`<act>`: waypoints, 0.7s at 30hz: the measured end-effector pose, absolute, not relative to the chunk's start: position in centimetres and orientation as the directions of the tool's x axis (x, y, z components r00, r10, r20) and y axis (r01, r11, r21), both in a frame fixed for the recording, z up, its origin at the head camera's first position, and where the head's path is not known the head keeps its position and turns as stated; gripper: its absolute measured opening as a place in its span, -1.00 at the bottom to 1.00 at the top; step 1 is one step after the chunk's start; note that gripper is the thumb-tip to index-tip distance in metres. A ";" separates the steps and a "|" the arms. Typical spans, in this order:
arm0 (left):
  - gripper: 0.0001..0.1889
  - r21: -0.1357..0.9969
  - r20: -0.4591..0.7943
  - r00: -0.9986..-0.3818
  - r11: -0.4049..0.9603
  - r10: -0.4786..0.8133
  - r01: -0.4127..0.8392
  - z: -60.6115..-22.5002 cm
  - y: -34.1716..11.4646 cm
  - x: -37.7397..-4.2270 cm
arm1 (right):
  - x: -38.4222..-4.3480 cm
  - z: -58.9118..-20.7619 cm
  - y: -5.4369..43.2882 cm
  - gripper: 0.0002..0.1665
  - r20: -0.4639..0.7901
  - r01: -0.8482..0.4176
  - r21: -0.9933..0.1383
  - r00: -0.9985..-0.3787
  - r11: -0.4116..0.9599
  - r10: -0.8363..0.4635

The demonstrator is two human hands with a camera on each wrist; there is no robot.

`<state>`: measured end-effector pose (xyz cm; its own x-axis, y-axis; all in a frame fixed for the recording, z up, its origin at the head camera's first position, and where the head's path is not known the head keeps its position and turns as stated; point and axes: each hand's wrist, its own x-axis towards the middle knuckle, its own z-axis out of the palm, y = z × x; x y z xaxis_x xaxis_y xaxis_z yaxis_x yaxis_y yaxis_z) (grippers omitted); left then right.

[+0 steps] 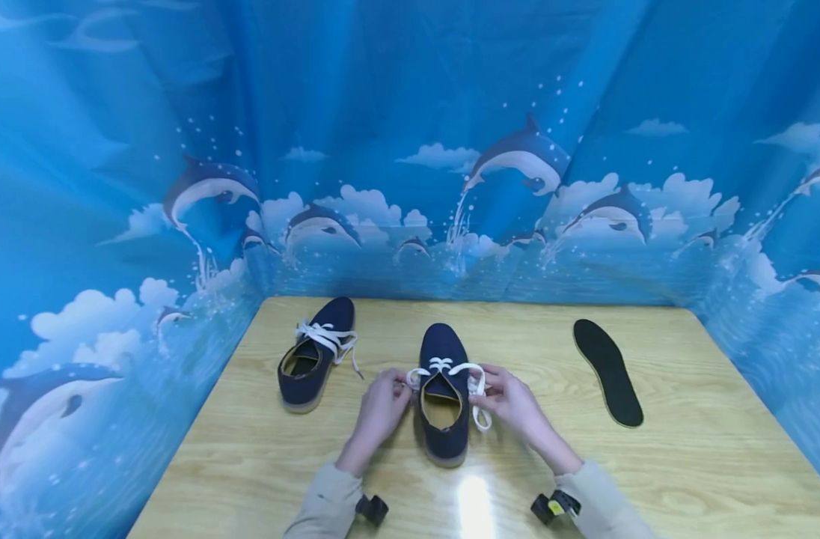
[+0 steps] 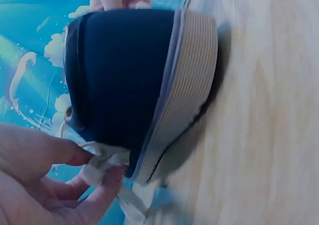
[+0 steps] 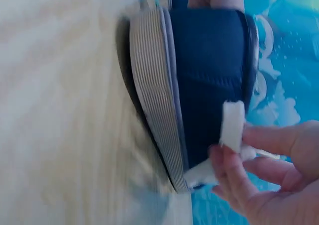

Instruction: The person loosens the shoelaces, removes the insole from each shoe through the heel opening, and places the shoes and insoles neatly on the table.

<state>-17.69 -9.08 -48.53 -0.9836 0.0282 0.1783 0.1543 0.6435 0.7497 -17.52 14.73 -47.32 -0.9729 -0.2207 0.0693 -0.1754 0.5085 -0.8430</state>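
Beige sleeves (image 1: 325,498) showed nearest, above the near part of the worktop (image 1: 518,479), with a black wrist camera (image 1: 372,510) by the left cuff. Beyond them, the left hand (image 1: 383,408) pinched one side of the white shoelace (image 1: 478,374) between thumb and fingers; the right hand (image 1: 518,404) pinched the other side, its thumb opposing the fingertips.

Between the hands stood a navy lace-up shoe (image 1: 441,386), upright, a little left of midway between the worktop's side edges, toe towards the far edge. Its upper looked like soft, light cloth that would probably give if squeezed; the ribbed sole seemed stiffer, so the heel or sole sides looked the steadier hold. The flat lace looked limp and hardly fragile, likely best pinched close to the eyelets.

Farther right, a black insole (image 1: 608,373) lay flat, slanting near the worktop's right edge. A second navy shoe (image 1: 325,370), laced in white, stood near the far left corner. Behind the far edge hung a blue dolphin-print curtain (image 1: 410,150).
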 end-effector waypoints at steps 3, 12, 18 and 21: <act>-0.90 0.794 0.164 -0.986 0.591 0.015 0.141 -48.6 -8.7 -17.3 | -16.4 -47.5 14.0 -0.82 0.114 -0.233 -0.791 -0.965 0.565 -0.238; -0.82 0.797 0.189 -0.982 0.581 0.021 0.166 -48.8 -7.4 -15.9 | -13.9 -47.5 11.9 -0.59 0.109 -0.214 -0.760 -0.973 0.614 -0.204; -0.64 0.802 0.128 -0.990 0.582 0.053 0.135 -48.2 -6.7 -15.1 | -13.6 -47.4 11.3 -0.54 0.126 -0.240 -0.715 -0.968 0.657 -0.217; -0.66 0.772 0.155 -0.985 0.614 0.070 0.165 -48.1 -6.4 -14.7 | -13.7 -47.4 11.0 -0.54 0.143 -0.260 -0.696 -0.964 0.669 -0.225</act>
